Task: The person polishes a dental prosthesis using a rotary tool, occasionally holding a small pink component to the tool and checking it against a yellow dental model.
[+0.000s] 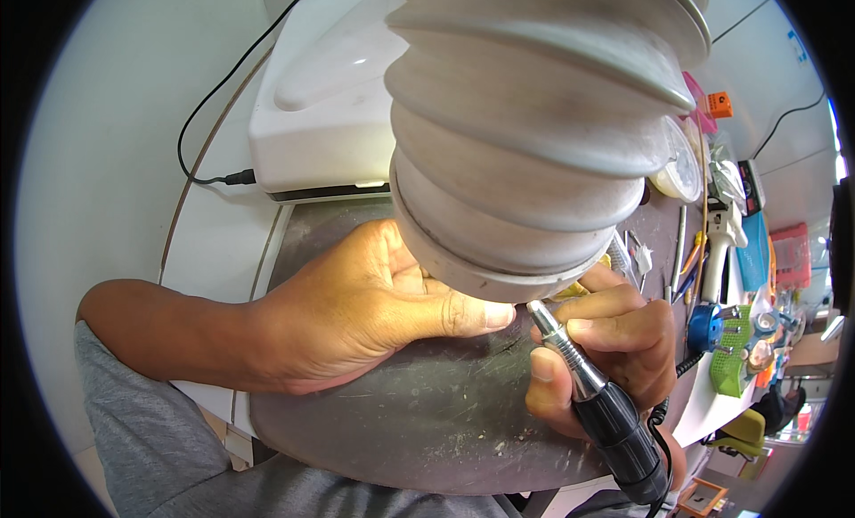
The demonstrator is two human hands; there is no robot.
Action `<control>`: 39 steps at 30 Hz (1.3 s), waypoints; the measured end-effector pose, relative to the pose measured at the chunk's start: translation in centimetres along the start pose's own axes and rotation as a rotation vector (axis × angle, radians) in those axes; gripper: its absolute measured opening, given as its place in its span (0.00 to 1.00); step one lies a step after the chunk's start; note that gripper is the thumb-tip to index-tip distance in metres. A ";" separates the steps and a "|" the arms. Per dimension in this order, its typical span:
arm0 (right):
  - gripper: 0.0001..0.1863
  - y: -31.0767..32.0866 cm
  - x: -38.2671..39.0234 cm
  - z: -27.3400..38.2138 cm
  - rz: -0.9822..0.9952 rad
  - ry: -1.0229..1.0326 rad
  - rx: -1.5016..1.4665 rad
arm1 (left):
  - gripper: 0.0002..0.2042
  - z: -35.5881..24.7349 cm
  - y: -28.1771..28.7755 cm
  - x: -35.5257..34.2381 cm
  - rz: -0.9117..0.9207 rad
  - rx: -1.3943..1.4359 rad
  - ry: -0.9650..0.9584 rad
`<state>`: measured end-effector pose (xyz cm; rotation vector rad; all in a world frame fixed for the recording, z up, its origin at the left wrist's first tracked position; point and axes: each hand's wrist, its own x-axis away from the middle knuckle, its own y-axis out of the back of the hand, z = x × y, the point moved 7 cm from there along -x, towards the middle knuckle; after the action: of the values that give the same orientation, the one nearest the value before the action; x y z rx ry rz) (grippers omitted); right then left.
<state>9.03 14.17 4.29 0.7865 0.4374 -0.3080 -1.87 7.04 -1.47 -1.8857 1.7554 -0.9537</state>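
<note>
My right hand (637, 331) grips a rotary handpiece (614, 429) like a pen, its silver nose pointing up and left and its black body toward me. The tip ends close to the thumb of my left hand (365, 309). That hand is closed, thumb stretched along the curled fingers in a pinch; what it holds, if anything, is hidden under the rim of a wide ribbed grey-white hose (525, 153). Something yellow (570, 291) shows behind my right fingers, too covered to name. Both hands are above a scuffed dark grey mat (427, 420).
The hose hangs low over my hands. Behind my left hand stands a white machine (325, 144) with a black cable (200, 99). To the right are a blue holder with metal pins (704, 328), a green mesh piece (732, 362), a white glue-gun-like tool (723, 242) and several hand tools.
</note>
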 end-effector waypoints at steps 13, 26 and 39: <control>0.18 0.0 0.5 -0.4 -0.031 -0.049 -0.034 | 0.17 -0.1 0.0 0.0 -0.023 0.040 -0.023; 0.18 0.1 0.3 -0.2 -0.051 -0.038 -0.025 | 0.17 0.1 0.0 -0.2 0.000 0.035 -0.031; 0.18 0.1 0.3 -0.3 -0.042 -0.036 -0.011 | 0.17 0.2 0.1 -0.1 -0.010 0.047 0.011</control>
<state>9.23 14.45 4.00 0.7603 0.4221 -0.3582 -1.82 7.06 -1.73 -1.8653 1.7169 -1.0019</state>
